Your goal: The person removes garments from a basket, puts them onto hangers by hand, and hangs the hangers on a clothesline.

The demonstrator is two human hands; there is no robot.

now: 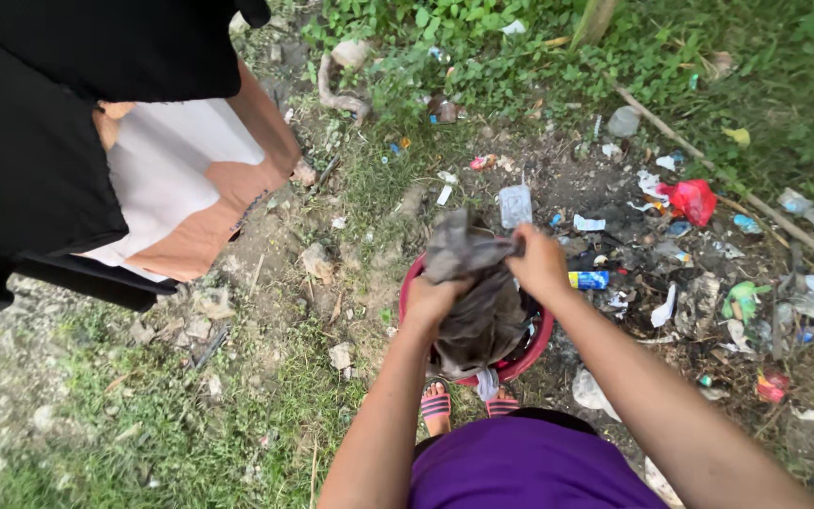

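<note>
A crumpled dark grey-brown bag or cloth (475,292) hangs over a red round bucket (537,349) on the ground in front of me. My left hand (435,300) grips the bag's left edge. My right hand (539,264) grips its upper right edge, holding the top stretched between both hands. The bucket's inside is hidden by the bag. My feet in striped sandals (437,405) stand just behind the bucket.
Scattered litter lies on the dirt to the right: a red plastic bag (691,200), a blue-and-yellow wrapper (588,280), white scraps. A long stick (737,188) crosses the grass. Another person in black and orange-white clothing (171,179) stands at upper left.
</note>
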